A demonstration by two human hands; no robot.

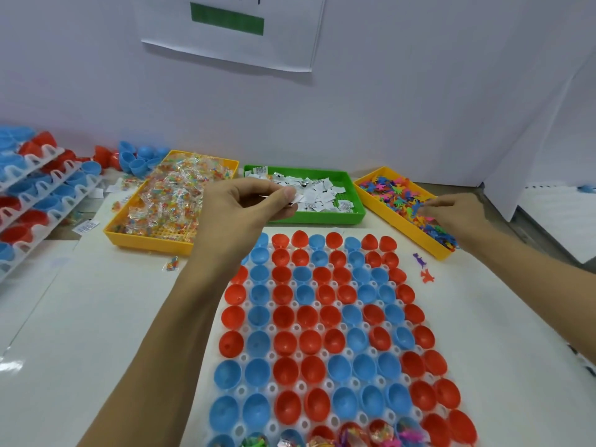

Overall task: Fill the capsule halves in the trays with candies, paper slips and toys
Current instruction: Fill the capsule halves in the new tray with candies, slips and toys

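Capsule halves (325, 343) partly hidden by left hand (238, 204) pinching slips (295, 199) — right hand (451, 214) fingertips buried in toys (396, 195).

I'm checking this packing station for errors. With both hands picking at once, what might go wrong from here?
1. The left hand pinches paper slips in a bunch, so one capsule half might get two.
2. The right hand digs in the toy tray near its edge; two toys already lie on the table, and more could spill.
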